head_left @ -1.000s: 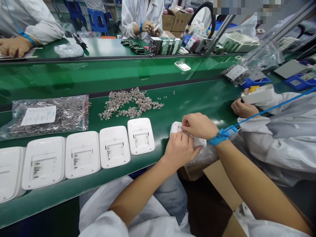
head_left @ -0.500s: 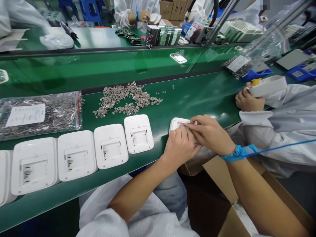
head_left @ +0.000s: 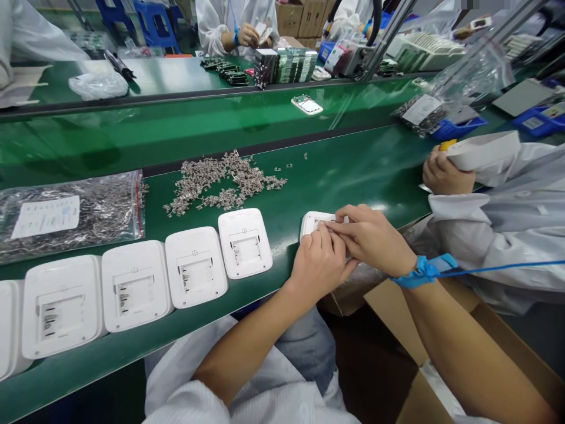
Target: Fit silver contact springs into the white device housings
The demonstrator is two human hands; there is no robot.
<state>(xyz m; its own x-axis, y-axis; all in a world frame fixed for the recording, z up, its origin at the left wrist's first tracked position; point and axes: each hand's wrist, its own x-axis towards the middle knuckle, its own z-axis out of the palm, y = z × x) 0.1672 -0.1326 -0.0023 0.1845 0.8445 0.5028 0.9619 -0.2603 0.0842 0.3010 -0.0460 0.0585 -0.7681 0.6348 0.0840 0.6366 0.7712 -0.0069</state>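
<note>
A white plastic housing [head_left: 308,222] with a recessed battery compartment lies near the bench's front edge, largely covered by my hands. My left hand [head_left: 320,259] is closed, its fingers curled over the housing and pressing into the recess. Coming in from the right, my right hand [head_left: 377,238] has its fingers pinched together at the same recess; whatever is between them is hidden. A blue wrist strap [head_left: 419,274] with a cord circles my right wrist. To the left stands a row of similar white housings [head_left: 245,259], compartments facing up. Behind them lies a loose pile of small metal battery contacts [head_left: 225,179].
A zip bag of metal parts [head_left: 101,206] lies at the left. The green conveyor belt [head_left: 185,121] runs behind the bench, carrying a white device part [head_left: 308,105]. At right, a co-worker's hand [head_left: 448,171] holds a white housing. An open cardboard box [head_left: 392,318] stands below.
The view has shifted slightly. Both my hands stay at the same housing with little visible movement. The device part on the belt has shifted a little left.
</note>
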